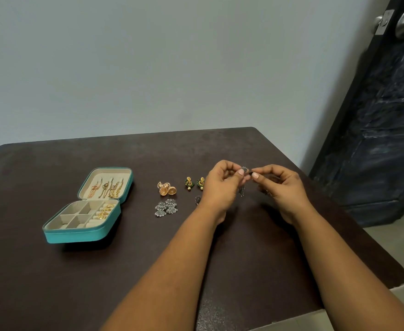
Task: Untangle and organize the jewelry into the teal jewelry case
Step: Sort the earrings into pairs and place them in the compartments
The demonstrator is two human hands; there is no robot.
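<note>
The teal jewelry case [76, 236] lies open at the left of the dark table, with gold chains hung in its lid and gold rings in its right-hand slots. My left hand [222, 185] pinches a dark silver earring [244, 169] above the table, and its lower part dangles below my fingers. Facing it, my right hand [282, 187] pinches the small back end of the same earring. On the table lie a gold jhumka pair [167, 188], a green and gold pair [194, 183] and a silver fan-shaped pair [166, 207]. Another dark earring [197, 199] peeks out beside my left wrist.
The dark table [148, 271] ends close on the right, with a chipped corner at the near right. A dark door [387, 115] with a metal knob stands just beyond it. A plain wall runs behind the table.
</note>
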